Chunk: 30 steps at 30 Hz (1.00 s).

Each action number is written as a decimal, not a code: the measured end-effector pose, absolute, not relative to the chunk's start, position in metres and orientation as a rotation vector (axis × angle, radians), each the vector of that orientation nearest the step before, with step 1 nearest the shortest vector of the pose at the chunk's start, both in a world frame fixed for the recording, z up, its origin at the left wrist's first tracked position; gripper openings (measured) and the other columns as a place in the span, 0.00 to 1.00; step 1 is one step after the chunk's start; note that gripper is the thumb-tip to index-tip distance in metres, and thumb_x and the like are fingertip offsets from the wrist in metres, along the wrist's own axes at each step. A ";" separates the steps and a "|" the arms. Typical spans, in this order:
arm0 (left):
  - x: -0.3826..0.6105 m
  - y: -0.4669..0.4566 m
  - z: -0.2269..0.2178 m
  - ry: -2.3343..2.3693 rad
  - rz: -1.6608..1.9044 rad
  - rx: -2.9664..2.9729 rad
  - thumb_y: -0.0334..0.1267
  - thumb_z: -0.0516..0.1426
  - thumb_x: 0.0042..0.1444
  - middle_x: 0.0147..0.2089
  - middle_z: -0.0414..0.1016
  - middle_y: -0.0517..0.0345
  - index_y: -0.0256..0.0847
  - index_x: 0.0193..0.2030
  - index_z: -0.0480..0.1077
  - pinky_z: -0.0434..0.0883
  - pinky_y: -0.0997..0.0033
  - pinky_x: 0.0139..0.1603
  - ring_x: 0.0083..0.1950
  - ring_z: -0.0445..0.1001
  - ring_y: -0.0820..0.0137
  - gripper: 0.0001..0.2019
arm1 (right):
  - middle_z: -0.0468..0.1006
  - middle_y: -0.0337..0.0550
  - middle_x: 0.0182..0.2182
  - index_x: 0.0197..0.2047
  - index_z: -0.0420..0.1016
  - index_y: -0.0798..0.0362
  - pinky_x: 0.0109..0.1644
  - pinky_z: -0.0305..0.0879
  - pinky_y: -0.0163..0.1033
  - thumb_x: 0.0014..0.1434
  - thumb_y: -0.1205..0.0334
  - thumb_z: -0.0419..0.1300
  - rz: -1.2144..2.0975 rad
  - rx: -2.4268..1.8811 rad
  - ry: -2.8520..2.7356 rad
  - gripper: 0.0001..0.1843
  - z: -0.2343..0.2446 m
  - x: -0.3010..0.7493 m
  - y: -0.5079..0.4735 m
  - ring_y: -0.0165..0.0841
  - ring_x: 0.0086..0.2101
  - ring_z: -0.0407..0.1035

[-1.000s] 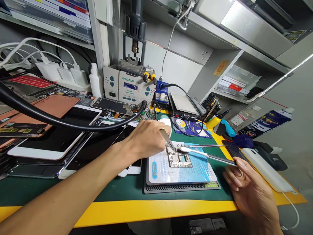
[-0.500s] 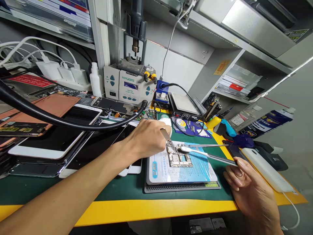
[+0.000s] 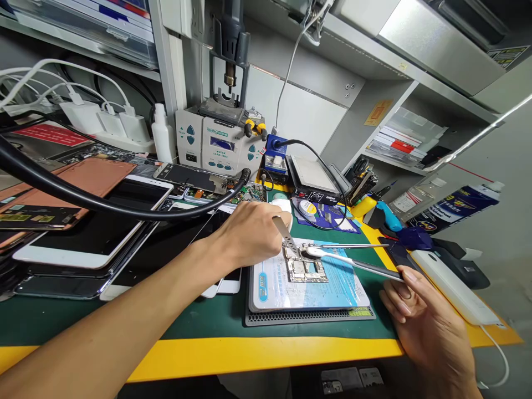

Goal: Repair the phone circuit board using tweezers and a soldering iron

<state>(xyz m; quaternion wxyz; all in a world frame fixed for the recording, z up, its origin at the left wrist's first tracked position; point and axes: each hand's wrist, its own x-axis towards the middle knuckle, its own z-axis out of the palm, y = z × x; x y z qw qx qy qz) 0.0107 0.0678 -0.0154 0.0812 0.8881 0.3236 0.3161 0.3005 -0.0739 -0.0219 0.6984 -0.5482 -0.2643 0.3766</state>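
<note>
A phone logic board (image 3: 308, 271) lies on a blue and white pad (image 3: 341, 291), which rests on a dark perforated base. My left hand (image 3: 257, 230) is closed on flat metal tweezers (image 3: 286, 233) with holes along them, the tips down at the board's upper left. In my right hand (image 3: 424, 310), pinched between thumb and fingers, is a brush (image 3: 353, 262) with a white and dark handle. Its dark bristles press against the upper part of the board. A thin metal tool (image 3: 353, 246) lies behind the brush, across the pad's far edge.
Phones and screens (image 3: 95, 233) are stacked at the left, with a thick black cable (image 3: 124, 210) arching over them. A hot air station (image 3: 220, 144) stands behind. On the right are a white device (image 3: 453, 288), a spray can (image 3: 461, 205) and a clear bottle (image 3: 418, 199).
Almost nothing differs. Both hands, the tweezers and the brush keep nearly the same places over the board; the view has shifted very slightly.
</note>
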 end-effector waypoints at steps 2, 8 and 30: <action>0.010 0.068 -0.016 0.961 0.937 2.653 0.26 0.52 0.45 0.24 0.66 0.60 0.40 0.24 0.63 0.46 0.67 0.26 0.24 0.55 0.72 0.05 | 0.62 0.30 0.19 0.33 0.80 0.53 0.18 0.55 0.28 0.45 0.58 0.81 0.832 -1.225 -0.588 0.17 -0.021 0.300 -0.074 0.22 0.18 0.55; 0.009 0.068 -0.017 0.962 0.932 2.654 0.26 0.52 0.45 0.25 0.68 0.58 0.40 0.24 0.64 0.47 0.67 0.25 0.24 0.56 0.72 0.05 | 0.62 0.30 0.18 0.33 0.79 0.53 0.18 0.55 0.28 0.45 0.58 0.81 0.833 -1.220 -0.596 0.17 -0.020 0.298 -0.073 0.22 0.18 0.55; 0.011 0.068 -0.015 0.983 0.916 2.647 0.27 0.51 0.46 0.25 0.68 0.58 0.40 0.25 0.62 0.49 0.67 0.27 0.25 0.57 0.72 0.05 | 0.63 0.30 0.18 0.33 0.80 0.53 0.18 0.55 0.29 0.42 0.58 0.81 0.815 -1.236 -0.581 0.18 -0.022 0.300 -0.072 0.23 0.17 0.56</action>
